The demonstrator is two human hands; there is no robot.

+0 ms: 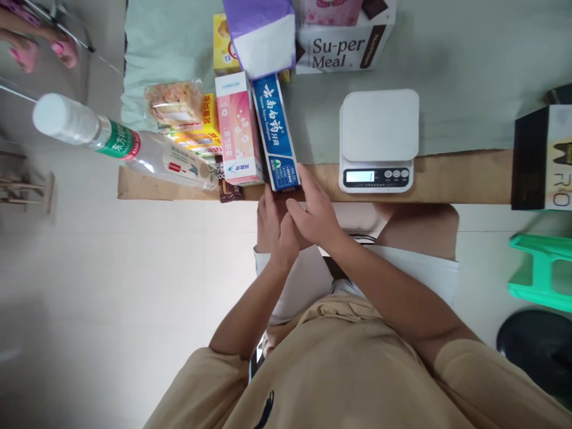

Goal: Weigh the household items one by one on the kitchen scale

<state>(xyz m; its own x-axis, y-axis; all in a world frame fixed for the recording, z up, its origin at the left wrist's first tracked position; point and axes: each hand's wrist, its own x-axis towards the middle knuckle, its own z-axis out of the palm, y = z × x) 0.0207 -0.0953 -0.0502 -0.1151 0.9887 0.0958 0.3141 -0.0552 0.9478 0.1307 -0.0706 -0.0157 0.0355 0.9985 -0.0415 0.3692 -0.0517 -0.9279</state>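
Far left: pale tiled floor (111, 286), wide and bare, running under the table's near edge. Lying across the left corner of the brown table edge (465, 179), a clear water bottle (129, 149), white cap jutting out past the corner over the floor. Beside it a snack bag (173, 104) and a yellow packet (201, 134), crowded together on the mint cloth (179, 42). Next along, a pink carton (239, 131) and a blue toothpaste box (276, 134), side by side and touching, near ends right at the table edge. Behind them a purple-and-white bag (263, 36) and a Su-per Meal box (344, 44).

Just below the edge, left hand (270, 229), fingers loosely curled, holding nothing, tips close under the toothpaste box's near end; whether touching it, impossible to tell. Overlapping it, right hand (315, 211), flat and relaxed, gripping nothing, fingertips at the box's lower right corner by the table rim. Both hands pressed together, little free gap between them.

Right of the hands, a narrow strip of bare table, then a white kitchen scale (379, 140), platter clear, display facing the edge. Beyond it open cloth, well apart from a black-and-white carton (543, 158) at the right border. Lower right, off the table, a green stool (543, 271).
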